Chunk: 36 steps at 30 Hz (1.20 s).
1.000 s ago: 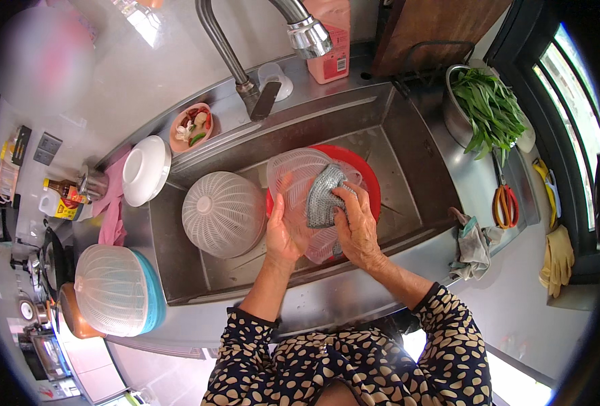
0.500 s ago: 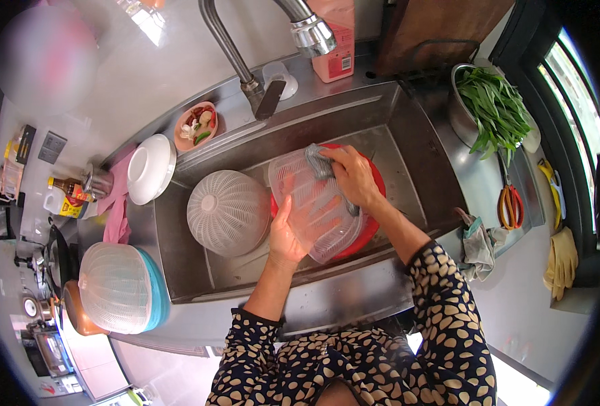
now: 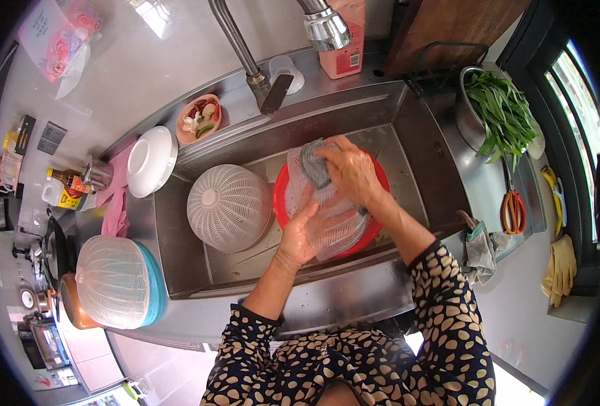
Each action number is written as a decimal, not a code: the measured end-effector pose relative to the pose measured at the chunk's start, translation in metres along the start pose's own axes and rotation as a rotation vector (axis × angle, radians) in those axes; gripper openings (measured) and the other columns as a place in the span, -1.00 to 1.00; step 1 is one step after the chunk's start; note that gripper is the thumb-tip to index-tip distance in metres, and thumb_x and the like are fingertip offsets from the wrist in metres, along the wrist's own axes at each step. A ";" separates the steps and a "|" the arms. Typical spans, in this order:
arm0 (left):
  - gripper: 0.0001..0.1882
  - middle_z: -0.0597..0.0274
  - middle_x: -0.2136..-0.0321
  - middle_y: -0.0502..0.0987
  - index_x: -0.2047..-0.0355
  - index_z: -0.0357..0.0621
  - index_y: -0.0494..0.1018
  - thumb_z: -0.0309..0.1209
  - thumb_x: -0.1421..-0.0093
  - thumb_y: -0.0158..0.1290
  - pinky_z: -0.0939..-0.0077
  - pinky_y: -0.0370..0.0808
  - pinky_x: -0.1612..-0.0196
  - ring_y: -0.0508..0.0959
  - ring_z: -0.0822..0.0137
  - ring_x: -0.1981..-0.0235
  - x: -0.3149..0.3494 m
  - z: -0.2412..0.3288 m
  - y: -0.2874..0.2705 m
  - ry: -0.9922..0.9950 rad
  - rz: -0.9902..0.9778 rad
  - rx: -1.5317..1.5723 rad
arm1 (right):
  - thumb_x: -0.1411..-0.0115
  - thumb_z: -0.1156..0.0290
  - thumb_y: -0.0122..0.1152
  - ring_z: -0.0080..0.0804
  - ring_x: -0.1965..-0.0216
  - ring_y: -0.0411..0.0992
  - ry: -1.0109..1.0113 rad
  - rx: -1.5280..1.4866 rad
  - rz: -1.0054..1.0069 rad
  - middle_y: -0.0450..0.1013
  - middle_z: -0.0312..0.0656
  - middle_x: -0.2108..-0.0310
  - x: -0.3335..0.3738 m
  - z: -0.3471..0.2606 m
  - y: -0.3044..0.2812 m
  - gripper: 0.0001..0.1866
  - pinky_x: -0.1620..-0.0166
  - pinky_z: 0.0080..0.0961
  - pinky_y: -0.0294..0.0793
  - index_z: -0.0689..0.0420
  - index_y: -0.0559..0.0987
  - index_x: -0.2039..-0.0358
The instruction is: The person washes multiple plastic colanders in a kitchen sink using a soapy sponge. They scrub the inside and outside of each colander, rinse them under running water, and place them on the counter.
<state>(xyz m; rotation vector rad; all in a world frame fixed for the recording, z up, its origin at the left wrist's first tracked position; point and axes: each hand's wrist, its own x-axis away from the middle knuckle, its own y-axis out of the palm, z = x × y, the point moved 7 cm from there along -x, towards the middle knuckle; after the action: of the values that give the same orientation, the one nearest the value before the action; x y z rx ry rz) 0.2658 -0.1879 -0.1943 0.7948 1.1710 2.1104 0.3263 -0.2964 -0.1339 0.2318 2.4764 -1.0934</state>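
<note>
Over the steel sink (image 3: 415, 142), my left hand (image 3: 298, 235) grips the near edge of a clear ribbed plastic lid (image 3: 330, 220), tilted above a red basin (image 3: 376, 227). My right hand (image 3: 349, 170) presses a grey scouring pad (image 3: 311, 161) against the lid's far end. A white slotted colander (image 3: 227, 206) lies upside down in the sink to the left of the basin.
The tap (image 3: 263, 51) arches over the sink's back edge. On the left counter sit a white bowl (image 3: 150, 161), a dish of food scraps (image 3: 199, 118) and a white mesh cover on a teal bowl (image 3: 114, 281). On the right are greens in a pot (image 3: 499, 115), scissors (image 3: 513, 210), a cloth (image 3: 479, 243) and yellow gloves (image 3: 560, 267).
My right hand has slid the scouring pad up the lid toward the back of the sink. The left hand has shifted along the lid's near edge and the lid has tilted.
</note>
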 end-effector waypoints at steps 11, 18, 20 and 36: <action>-0.28 0.11 0.00 0.39 -0.05 -0.15 0.28 0.20 -0.23 -0.43 0.21 0.31 -0.11 0.38 0.17 -0.03 -0.004 0.017 -0.002 0.151 0.025 0.197 | 0.21 0.57 0.10 -0.15 0.14 0.40 -0.361 0.133 0.057 0.43 -0.20 0.21 0.062 -0.069 -0.004 -0.71 0.14 -0.30 0.37 0.06 0.58 0.39; -0.26 0.06 -0.01 0.36 -0.13 -0.05 0.16 0.26 -0.18 -0.38 0.14 0.36 -0.06 0.39 0.08 -0.03 -0.002 0.005 -0.010 0.092 0.122 0.092 | 0.11 0.46 0.09 -0.23 0.24 0.42 -0.313 0.078 0.042 0.43 -0.23 0.32 0.026 -0.058 -0.002 -0.82 0.19 -0.29 0.38 0.06 0.58 0.43; -0.29 0.03 0.00 0.37 -0.16 0.01 0.10 0.23 -0.19 -0.35 0.19 0.38 -0.06 0.39 0.04 -0.03 -0.004 0.000 -0.005 0.008 0.137 -0.047 | 0.10 0.47 0.09 -0.21 0.26 0.44 -0.262 0.049 0.022 0.44 -0.24 0.36 0.006 -0.040 0.007 -0.84 0.23 -0.30 0.41 0.04 0.59 0.46; -0.40 -0.02 -0.12 0.23 -0.24 0.31 -0.05 -0.21 -0.23 -0.09 -0.20 0.45 0.13 0.36 -0.17 -0.02 -0.003 0.012 -0.002 0.057 0.012 -0.089 | -0.11 0.60 -0.05 -0.67 0.41 0.33 0.483 -0.858 0.267 0.45 -0.39 0.43 -0.001 0.083 -0.028 -0.75 0.34 -0.69 0.33 0.23 0.51 0.19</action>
<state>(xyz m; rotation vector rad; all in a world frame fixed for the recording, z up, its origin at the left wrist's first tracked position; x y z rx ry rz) 0.2773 -0.1832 -0.1918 0.7075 1.0949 2.1921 0.3446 -0.3762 -0.1647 0.5778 2.9536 0.2076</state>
